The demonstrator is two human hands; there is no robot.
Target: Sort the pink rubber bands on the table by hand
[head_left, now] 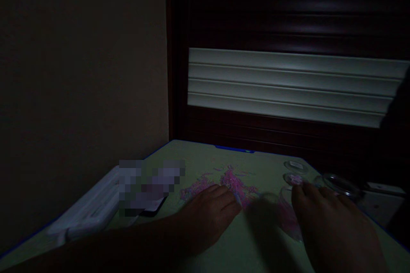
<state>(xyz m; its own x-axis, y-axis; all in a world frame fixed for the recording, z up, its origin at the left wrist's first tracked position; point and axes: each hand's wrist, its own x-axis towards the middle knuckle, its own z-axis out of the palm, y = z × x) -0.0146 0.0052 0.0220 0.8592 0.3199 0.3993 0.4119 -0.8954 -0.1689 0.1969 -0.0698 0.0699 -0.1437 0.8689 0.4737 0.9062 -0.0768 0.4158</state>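
In dim light, my left hand [211, 215] rests at the near edge of a loose pile of tiny pink and purple pieces [235, 182]. Its fingers are bent and pressed together, with their tips hidden. To the right, my right hand [336, 224] is over several clear round containers, fingers curled down and tips out of sight. Partly behind that hand is a clear container [286, 215] with pink contents. A small dish [292, 178] with pink pieces sits just beyond the fingers. What either hand holds cannot be made out.
A white tray [86, 207] lies along the left side of the pale table [192, 153]. Next to it is a dark-edged flat object [156, 208], mostly pixelated. At the far right are a clear lid [296, 165], a round clear container [342, 184] and a whitish box [382, 200]. A slatted door [282, 81] stands behind.
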